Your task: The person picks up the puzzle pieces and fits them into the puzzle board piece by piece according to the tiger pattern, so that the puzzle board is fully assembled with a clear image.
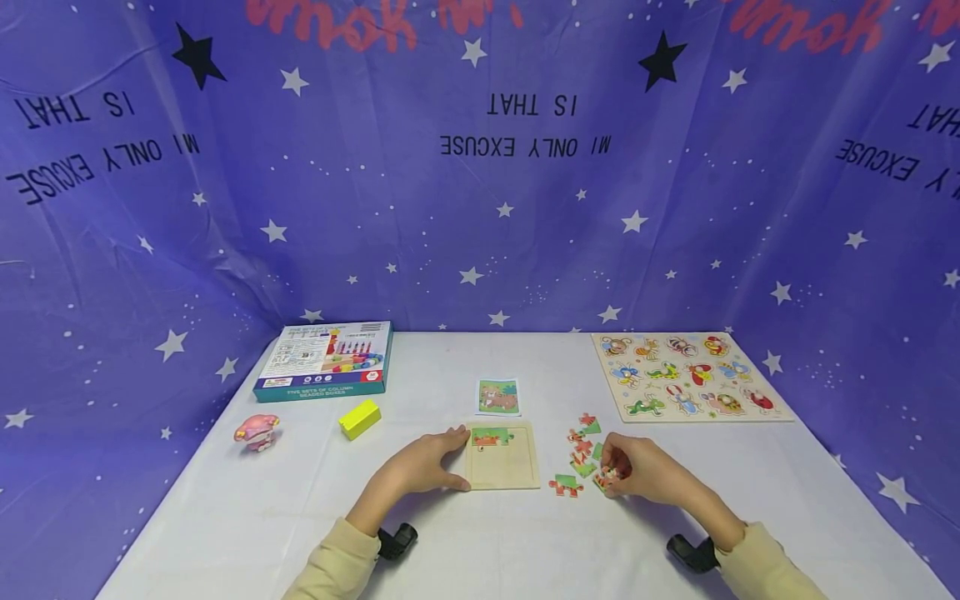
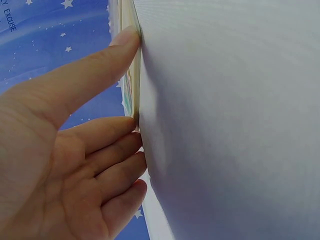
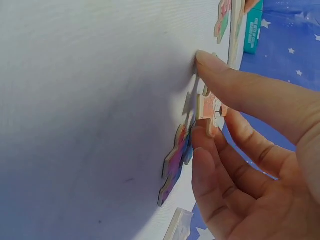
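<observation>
My left hand point(image 1: 422, 461) rests against the left side of a square wooden puzzle tray point(image 1: 502, 471). Its thumb touches near the front corner, and relaxed fingers lie along the edge. Joined green and orange puzzle pieces point(image 1: 491, 437) occupy the tray's upper left. To the right of the tray, my right hand point(image 1: 647, 468) pinches an orange-and-white jigsaw piece point(image 3: 206, 110) between thumb and fingers, close above the table. Loose jigsaw pieces point(image 1: 581, 446) lie between tray and right hand, with one piece point(image 1: 566, 486) nearer the front. Fingers partly cover the held piece.
A picture card point(image 1: 498, 397) lies behind the tray. Toward the left are a yellow block point(image 1: 360, 419), a pink toy figure point(image 1: 257, 432) and a flat boxed set point(image 1: 324, 361). A wooden insect puzzle board point(image 1: 690, 377) lies at the back right. Starred purple cloth point(image 1: 480, 233) hangs behind the white table.
</observation>
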Motion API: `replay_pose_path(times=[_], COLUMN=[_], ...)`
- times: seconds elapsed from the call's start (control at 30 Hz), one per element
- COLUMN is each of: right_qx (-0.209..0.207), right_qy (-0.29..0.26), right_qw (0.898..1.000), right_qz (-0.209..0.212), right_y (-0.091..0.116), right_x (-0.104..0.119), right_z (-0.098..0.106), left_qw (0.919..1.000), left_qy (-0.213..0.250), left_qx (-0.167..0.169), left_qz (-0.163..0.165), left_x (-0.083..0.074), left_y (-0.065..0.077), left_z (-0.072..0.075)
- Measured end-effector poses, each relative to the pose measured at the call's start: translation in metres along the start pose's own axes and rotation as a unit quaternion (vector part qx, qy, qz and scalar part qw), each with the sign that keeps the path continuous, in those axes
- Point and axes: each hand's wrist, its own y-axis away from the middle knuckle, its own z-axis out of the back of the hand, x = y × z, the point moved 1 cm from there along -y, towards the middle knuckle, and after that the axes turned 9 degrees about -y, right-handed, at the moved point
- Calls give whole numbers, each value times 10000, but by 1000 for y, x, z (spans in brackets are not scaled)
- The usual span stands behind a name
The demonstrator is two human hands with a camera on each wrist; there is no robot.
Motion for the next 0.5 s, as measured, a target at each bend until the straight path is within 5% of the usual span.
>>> replay_pose_path(times=[0.5], right_qx=[35], right_qy=[-334], right_qw=[9983], right_qz=[476], right_y=[4], right_x=[11], right_z=[4], left_qw=[10000], left_qy=[66], left_qx=[40], left_qz=[31], left_x=[-2], left_y=[3], left_z=[3])
